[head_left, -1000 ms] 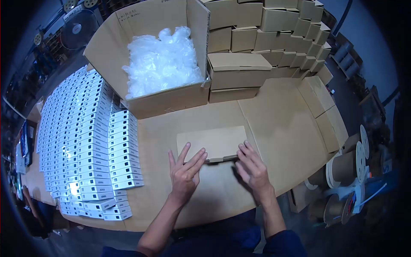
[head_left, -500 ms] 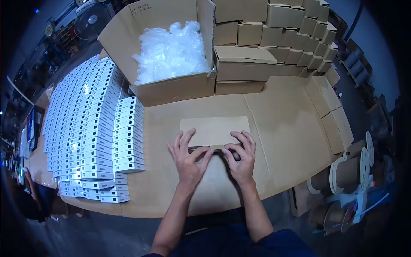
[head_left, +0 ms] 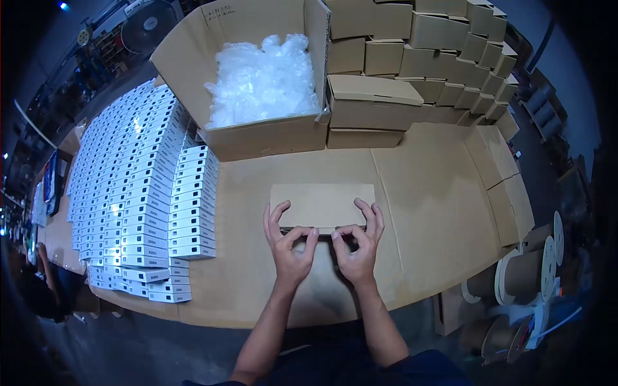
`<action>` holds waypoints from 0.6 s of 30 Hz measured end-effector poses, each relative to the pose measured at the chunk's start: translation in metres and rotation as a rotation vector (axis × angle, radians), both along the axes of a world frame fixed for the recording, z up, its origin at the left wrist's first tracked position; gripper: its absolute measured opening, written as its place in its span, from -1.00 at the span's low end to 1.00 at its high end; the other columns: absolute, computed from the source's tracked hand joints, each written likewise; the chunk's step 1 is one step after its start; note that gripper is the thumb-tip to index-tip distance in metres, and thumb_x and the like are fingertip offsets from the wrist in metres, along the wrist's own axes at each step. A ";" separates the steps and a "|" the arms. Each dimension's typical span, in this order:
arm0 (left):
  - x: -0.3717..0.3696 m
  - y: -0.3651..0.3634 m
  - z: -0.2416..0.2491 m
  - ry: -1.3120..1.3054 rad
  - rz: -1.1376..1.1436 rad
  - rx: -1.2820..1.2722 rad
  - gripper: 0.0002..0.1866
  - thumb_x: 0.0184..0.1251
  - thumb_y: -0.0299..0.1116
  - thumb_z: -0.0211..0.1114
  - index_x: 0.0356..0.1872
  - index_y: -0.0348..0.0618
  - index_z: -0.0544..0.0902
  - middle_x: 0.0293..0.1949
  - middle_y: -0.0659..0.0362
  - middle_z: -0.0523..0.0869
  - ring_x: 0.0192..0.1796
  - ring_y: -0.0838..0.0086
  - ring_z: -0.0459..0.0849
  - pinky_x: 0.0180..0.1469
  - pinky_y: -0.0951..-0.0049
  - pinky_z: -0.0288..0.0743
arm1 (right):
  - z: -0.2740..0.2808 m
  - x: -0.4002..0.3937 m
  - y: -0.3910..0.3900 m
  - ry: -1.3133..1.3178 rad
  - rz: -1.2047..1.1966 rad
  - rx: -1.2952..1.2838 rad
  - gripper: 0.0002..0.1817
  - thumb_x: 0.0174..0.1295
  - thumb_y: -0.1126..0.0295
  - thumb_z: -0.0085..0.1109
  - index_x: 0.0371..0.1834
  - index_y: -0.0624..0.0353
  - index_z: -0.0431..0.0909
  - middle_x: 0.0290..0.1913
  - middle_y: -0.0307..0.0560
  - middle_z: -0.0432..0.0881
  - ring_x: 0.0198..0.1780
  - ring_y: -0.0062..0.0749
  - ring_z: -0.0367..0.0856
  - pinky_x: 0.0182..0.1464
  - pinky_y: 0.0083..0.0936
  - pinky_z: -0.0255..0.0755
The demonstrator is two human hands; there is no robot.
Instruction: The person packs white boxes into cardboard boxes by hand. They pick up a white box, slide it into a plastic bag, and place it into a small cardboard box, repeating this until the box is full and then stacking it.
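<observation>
A small brown cardboard box [head_left: 322,202] lies on the cardboard-covered table right in front of me, its flat lid facing up. My left hand [head_left: 293,248] grips its near left edge, thumb against the front and fingers curled over the lid. At the near right edge, my right hand [head_left: 356,244] holds the box in the same manner. Both thumbs meet the front flap close to its middle, a short gap apart. The inside of the box is hidden.
Rows of stacked white boxes [head_left: 145,212] fill the table's left side. A large open carton [head_left: 270,138] of clear plastic bags [head_left: 264,83] stands behind. Brown boxes [head_left: 376,109] are piled at the back right. Cable spools [head_left: 521,267] stand right; another person [head_left: 48,276] is far left.
My thumbs have moved slightly apart along the front edge, and the lid's front now looks lower and flatter. The view has shifted a little.
</observation>
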State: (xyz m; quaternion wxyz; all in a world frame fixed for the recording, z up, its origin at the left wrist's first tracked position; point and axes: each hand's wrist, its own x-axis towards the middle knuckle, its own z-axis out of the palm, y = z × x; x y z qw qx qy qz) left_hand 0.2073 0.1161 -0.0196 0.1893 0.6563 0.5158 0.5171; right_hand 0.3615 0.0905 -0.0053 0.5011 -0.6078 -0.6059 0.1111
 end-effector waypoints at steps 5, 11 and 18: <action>-0.006 -0.002 -0.004 -0.257 0.024 -0.020 -0.58 0.01 -0.39 0.70 -0.07 -0.14 0.77 0.41 -0.05 0.45 0.54 -0.02 0.34 0.53 0.01 0.27 | -0.017 0.006 -0.001 -0.026 -0.026 0.083 -0.63 0.01 0.39 0.64 -0.16 0.15 0.64 0.50 0.17 0.42 0.59 0.22 0.20 0.57 0.06 0.11; -0.025 0.024 0.002 0.007 -0.100 0.053 -0.33 -0.27 -0.21 0.84 0.01 -0.10 0.80 0.40 -0.11 0.50 0.42 0.06 0.54 0.38 0.03 0.53 | -0.015 0.034 0.022 0.179 0.049 0.042 -0.01 -0.26 0.25 0.84 0.28 0.16 0.39 0.53 0.30 0.34 0.53 0.12 0.36 0.53 -0.08 0.28; -0.013 0.030 -0.016 -0.147 -0.047 0.013 -0.50 -0.24 -0.28 0.84 -0.21 -0.13 0.81 0.24 -0.06 0.63 0.34 0.05 0.60 0.34 0.02 0.54 | -0.042 0.045 0.036 0.314 0.075 -0.077 0.11 -0.33 0.25 0.88 0.37 0.17 0.36 0.46 0.23 0.42 0.53 -0.04 0.39 0.52 -0.22 0.34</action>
